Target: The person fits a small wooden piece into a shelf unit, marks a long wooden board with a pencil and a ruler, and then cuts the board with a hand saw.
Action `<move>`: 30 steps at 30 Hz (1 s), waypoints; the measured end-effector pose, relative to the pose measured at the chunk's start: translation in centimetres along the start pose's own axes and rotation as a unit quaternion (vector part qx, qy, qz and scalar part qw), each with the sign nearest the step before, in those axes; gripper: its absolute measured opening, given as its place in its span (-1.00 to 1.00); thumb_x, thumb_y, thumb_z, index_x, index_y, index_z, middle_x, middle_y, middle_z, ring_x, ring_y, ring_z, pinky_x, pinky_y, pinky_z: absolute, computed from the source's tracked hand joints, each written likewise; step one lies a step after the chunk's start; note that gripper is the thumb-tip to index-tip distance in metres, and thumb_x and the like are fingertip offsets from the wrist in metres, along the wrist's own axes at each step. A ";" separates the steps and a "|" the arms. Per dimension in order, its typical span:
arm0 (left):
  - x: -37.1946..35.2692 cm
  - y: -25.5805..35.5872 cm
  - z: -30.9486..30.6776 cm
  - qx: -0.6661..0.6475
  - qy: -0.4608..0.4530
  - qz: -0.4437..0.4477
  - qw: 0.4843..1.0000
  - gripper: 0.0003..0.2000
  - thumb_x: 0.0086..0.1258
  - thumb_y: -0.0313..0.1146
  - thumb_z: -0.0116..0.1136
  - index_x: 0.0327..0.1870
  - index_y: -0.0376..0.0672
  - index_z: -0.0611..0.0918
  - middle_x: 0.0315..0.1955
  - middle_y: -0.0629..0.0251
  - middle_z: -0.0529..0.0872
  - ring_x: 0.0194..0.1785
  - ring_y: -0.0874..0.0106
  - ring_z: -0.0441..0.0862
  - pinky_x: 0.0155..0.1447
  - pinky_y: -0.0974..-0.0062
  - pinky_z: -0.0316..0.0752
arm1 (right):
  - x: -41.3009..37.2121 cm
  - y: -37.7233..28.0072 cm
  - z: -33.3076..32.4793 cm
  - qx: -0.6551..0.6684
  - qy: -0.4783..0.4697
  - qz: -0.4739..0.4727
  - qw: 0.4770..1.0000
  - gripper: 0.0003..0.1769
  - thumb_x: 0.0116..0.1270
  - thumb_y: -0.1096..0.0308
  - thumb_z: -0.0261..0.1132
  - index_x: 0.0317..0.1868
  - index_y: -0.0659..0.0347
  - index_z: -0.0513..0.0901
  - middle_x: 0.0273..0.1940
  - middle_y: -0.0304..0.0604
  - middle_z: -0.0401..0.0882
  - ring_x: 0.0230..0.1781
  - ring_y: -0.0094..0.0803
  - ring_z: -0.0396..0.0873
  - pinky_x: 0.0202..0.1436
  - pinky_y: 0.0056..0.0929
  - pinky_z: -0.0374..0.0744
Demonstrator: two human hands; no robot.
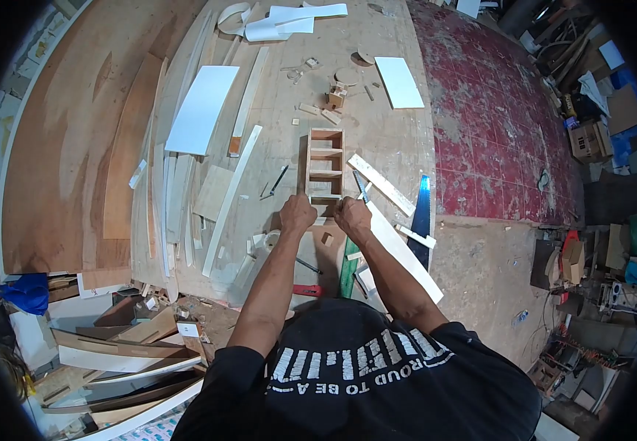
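Observation:
A narrow wooden box [326, 154], open on top and split by crosspieces into several compartments, lies lengthwise in front of me on the work surface. My left hand [298, 213] is closed at its near left corner. At the near right corner my right hand [353, 217] is closed in the same way. The fingertips of both hands are partly hidden. Just right of my right hand lie a white strip [381, 184] and a long white board [405, 253]. A small wood block [328, 239] sits between my forearms.
A blue-tinted tapered blade [422, 213] lies at the right edge of the work surface [274, 110]. White panels [202, 110] and long strips [232, 198] are on the left. A red-handled tool [307, 290] and a green item [348, 268] lie close to my body.

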State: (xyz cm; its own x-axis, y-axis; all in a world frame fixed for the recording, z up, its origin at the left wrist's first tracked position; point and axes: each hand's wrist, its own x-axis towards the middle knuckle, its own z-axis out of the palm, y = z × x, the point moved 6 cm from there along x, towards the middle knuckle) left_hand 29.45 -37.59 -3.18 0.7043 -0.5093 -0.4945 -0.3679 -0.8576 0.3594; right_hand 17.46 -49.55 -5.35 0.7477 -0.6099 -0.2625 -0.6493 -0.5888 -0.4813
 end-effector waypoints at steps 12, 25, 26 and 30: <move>-0.1 0.5 -0.3 -0.033 0.040 -0.004 0.999 -0.78 0.18 -0.53 0.20 -0.16 -0.40 0.70 -0.13 -0.22 0.72 0.02 -0.06 0.71 0.08 0.13 0.64 | -0.6 -0.9 -1.1 0.009 -0.025 -0.007 1.000 -0.67 0.28 0.12 0.31 -0.31 0.28 0.68 -0.33 0.10 0.72 -0.26 0.02 0.71 -0.13 -0.10 0.67; -0.1 0.6 -0.3 -0.049 0.054 -0.007 0.997 -0.79 0.18 -0.56 0.19 -0.18 -0.40 0.71 -0.13 -0.26 0.71 0.03 -0.10 0.69 0.10 0.11 0.62 | -0.1 -0.1 -0.2 0.006 -0.026 -0.006 1.000 -0.68 0.24 0.15 0.36 -0.28 0.30 0.68 -0.32 0.14 0.72 -0.25 0.03 0.72 -0.16 -0.12 0.69; -0.1 0.7 -0.3 -0.048 0.054 -0.007 0.997 -0.79 0.18 -0.56 0.19 -0.18 -0.40 0.71 -0.13 -0.26 0.71 0.03 -0.10 0.69 0.10 0.11 0.62 | -0.1 -0.1 -0.1 0.009 -0.029 -0.009 0.999 -0.68 0.23 0.16 0.36 -0.28 0.31 0.68 -0.32 0.15 0.72 -0.26 0.04 0.72 -0.16 -0.12 0.69; 0.1 0.6 -0.4 -0.050 0.049 -0.002 0.998 -0.79 0.16 -0.56 0.18 -0.19 -0.41 0.71 -0.14 -0.28 0.71 0.03 -0.12 0.68 0.11 0.10 0.61 | 0.0 -0.1 -0.1 0.017 -0.028 -0.013 0.999 -0.68 0.22 0.18 0.38 -0.28 0.33 0.68 -0.33 0.17 0.71 -0.27 0.05 0.72 -0.16 -0.11 0.69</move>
State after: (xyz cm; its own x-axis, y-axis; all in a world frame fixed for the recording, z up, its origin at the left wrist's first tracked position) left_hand 29.58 -38.14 -2.69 0.7629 -0.4931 -0.4180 -0.3064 -0.8452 0.4379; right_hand 17.55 -49.52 -5.21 0.7714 -0.5632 -0.2961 -0.6254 -0.5852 -0.5162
